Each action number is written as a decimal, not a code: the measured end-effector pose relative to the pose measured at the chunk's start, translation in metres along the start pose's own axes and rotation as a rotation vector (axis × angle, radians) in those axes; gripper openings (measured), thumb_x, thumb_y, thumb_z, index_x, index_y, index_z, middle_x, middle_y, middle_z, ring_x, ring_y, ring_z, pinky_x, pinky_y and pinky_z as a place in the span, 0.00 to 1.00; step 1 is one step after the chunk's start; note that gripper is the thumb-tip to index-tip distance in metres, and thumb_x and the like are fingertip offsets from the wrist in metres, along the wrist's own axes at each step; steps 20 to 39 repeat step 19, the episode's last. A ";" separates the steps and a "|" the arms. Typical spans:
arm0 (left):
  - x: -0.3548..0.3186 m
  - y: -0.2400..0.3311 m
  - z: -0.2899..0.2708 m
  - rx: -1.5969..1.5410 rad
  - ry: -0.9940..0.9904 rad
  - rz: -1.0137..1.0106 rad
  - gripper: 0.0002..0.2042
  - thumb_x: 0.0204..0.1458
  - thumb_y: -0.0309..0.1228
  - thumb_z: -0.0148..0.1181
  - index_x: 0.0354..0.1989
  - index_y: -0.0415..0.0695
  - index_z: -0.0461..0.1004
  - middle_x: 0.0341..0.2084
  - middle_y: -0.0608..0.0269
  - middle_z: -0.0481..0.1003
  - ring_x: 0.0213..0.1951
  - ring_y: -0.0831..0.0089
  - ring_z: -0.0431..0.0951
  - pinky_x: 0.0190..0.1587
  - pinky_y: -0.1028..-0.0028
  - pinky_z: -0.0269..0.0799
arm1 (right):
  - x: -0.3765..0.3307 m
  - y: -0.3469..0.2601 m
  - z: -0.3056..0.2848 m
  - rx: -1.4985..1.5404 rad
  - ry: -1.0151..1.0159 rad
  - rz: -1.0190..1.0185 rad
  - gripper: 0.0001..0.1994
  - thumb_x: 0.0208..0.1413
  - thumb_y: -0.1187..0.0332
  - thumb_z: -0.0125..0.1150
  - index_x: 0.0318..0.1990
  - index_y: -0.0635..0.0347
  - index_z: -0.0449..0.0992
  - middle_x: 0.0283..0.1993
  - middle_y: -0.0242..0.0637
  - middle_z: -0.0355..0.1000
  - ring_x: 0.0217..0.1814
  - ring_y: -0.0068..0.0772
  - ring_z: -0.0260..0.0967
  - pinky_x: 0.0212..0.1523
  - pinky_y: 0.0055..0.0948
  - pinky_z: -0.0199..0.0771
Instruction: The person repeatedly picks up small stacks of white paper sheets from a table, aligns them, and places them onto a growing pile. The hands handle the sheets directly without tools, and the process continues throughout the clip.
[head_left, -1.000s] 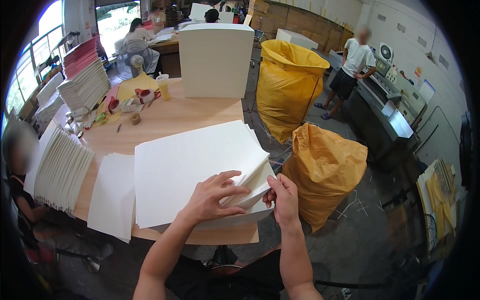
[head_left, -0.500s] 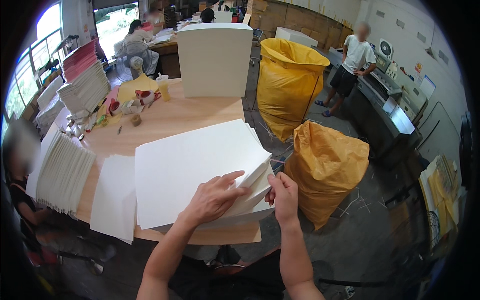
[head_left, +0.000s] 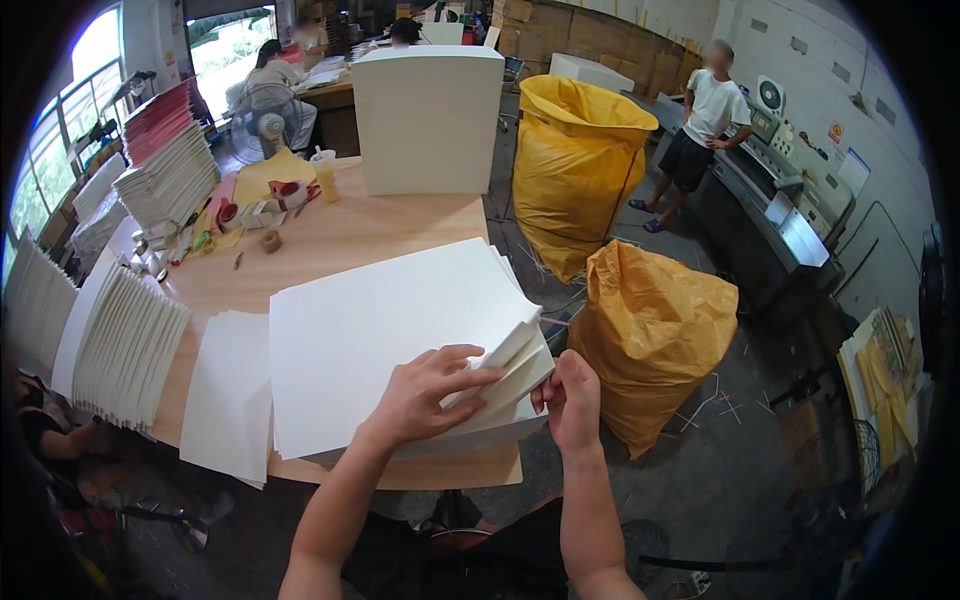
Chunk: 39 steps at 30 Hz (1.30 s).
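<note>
A thick stack of white paper sheets lies in front of me at the table's near edge. Its near right corner is lifted in several bent layers. My left hand rests on top with fingers spread, the lifted layers caught between and against them. At that corner my right hand is closed, thumb and fingers pinching at the edge of the sheets; its fingertips are partly hidden. A thinner spread of white sheets lies just left of the stack.
Fanned paper piles stand at the table's left. A tall white stack rises at the back, near a drink cup and tape rolls. Yellow sacks stand right of the table. A person stands by a machine.
The lifted corner layers are bent up further and spread more apart. My right hand has shifted slightly right and down. At the far left, a seated person has leaned out of view, uncovering another paper pile.
</note>
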<state>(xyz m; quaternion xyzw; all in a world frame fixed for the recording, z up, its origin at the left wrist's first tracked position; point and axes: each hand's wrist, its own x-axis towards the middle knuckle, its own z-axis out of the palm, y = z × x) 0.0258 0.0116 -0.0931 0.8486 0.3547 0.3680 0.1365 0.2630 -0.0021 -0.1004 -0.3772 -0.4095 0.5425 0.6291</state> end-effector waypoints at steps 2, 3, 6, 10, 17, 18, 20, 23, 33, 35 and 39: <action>0.002 0.009 0.002 0.092 -0.001 -0.042 0.20 0.54 0.36 0.75 0.57 0.60 0.83 0.68 0.56 0.73 0.52 0.58 0.85 0.50 0.61 0.85 | -0.003 0.004 -0.002 -0.317 0.017 -0.061 0.21 0.73 0.60 0.61 0.25 0.53 0.65 0.20 0.24 0.64 0.21 0.19 0.65 0.22 0.22 0.64; 0.000 0.009 0.001 0.095 -0.009 -0.042 0.20 0.55 0.37 0.74 0.57 0.61 0.82 0.69 0.56 0.72 0.52 0.58 0.85 0.49 0.61 0.85 | -0.001 -0.001 0.001 -0.762 -0.014 -0.319 0.21 0.73 0.61 0.61 0.25 0.53 0.64 0.20 0.24 0.63 0.21 0.18 0.65 0.22 0.22 0.64; -0.002 0.006 -0.001 0.120 -0.035 -0.017 0.20 0.56 0.39 0.73 0.58 0.64 0.82 0.70 0.57 0.71 0.52 0.58 0.85 0.49 0.61 0.85 | 0.004 -0.009 0.001 -0.176 -0.023 0.061 0.19 0.72 0.62 0.60 0.26 0.52 0.65 0.20 0.25 0.64 0.19 0.20 0.66 0.20 0.22 0.62; 0.000 0.008 -0.003 0.132 -0.021 0.042 0.23 0.49 0.42 0.80 0.55 0.65 0.83 0.69 0.59 0.72 0.50 0.57 0.86 0.49 0.61 0.85 | 0.005 -0.010 0.000 -0.012 -0.045 0.105 0.19 0.72 0.63 0.62 0.26 0.53 0.68 0.20 0.27 0.67 0.22 0.21 0.70 0.22 0.22 0.66; 0.000 0.005 -0.004 0.006 0.001 -0.014 0.26 0.45 0.47 0.82 0.55 0.71 0.83 0.66 0.62 0.74 0.53 0.60 0.86 0.46 0.64 0.85 | 0.005 -0.003 -0.008 -0.058 -0.051 0.089 0.18 0.72 0.62 0.61 0.27 0.52 0.67 0.20 0.26 0.66 0.20 0.24 0.71 0.20 0.23 0.66; 0.000 0.005 -0.004 0.008 -0.006 -0.012 0.26 0.46 0.47 0.82 0.56 0.71 0.83 0.67 0.61 0.74 0.53 0.60 0.86 0.47 0.64 0.85 | 0.005 -0.003 -0.009 -0.058 -0.049 0.087 0.18 0.72 0.61 0.61 0.27 0.52 0.67 0.20 0.27 0.67 0.20 0.24 0.71 0.21 0.23 0.66; -0.001 0.004 -0.004 0.010 -0.014 -0.010 0.26 0.47 0.46 0.82 0.57 0.70 0.83 0.67 0.60 0.73 0.53 0.60 0.86 0.48 0.64 0.85 | 0.004 -0.002 -0.009 -0.057 -0.046 0.085 0.19 0.72 0.60 0.61 0.27 0.52 0.67 0.20 0.27 0.67 0.20 0.25 0.72 0.21 0.23 0.67; -0.001 0.004 -0.004 0.010 -0.014 -0.010 0.26 0.47 0.46 0.82 0.57 0.70 0.83 0.67 0.60 0.73 0.53 0.60 0.86 0.48 0.64 0.85 | 0.004 -0.002 -0.009 -0.057 -0.046 0.085 0.19 0.72 0.60 0.61 0.27 0.52 0.67 0.20 0.27 0.67 0.20 0.25 0.72 0.21 0.23 0.67; -0.001 0.004 -0.004 0.010 -0.014 -0.010 0.26 0.47 0.46 0.82 0.57 0.70 0.83 0.67 0.60 0.73 0.53 0.60 0.86 0.48 0.64 0.85 | 0.004 -0.002 -0.009 -0.057 -0.046 0.085 0.19 0.72 0.60 0.61 0.27 0.52 0.67 0.20 0.27 0.67 0.20 0.25 0.72 0.21 0.23 0.67; -0.001 0.004 -0.004 0.010 -0.014 -0.010 0.26 0.47 0.46 0.82 0.57 0.70 0.83 0.67 0.60 0.73 0.53 0.60 0.86 0.48 0.64 0.85 | 0.004 -0.002 -0.009 -0.057 -0.046 0.085 0.19 0.72 0.60 0.61 0.27 0.52 0.67 0.20 0.27 0.67 0.20 0.25 0.72 0.21 0.23 0.67; -0.001 0.004 -0.004 0.010 -0.014 -0.010 0.26 0.47 0.46 0.82 0.57 0.70 0.83 0.67 0.60 0.73 0.53 0.60 0.86 0.48 0.64 0.85 | 0.004 -0.002 -0.009 -0.057 -0.046 0.085 0.19 0.72 0.60 0.61 0.27 0.52 0.67 0.20 0.27 0.67 0.20 0.25 0.72 0.21 0.23 0.67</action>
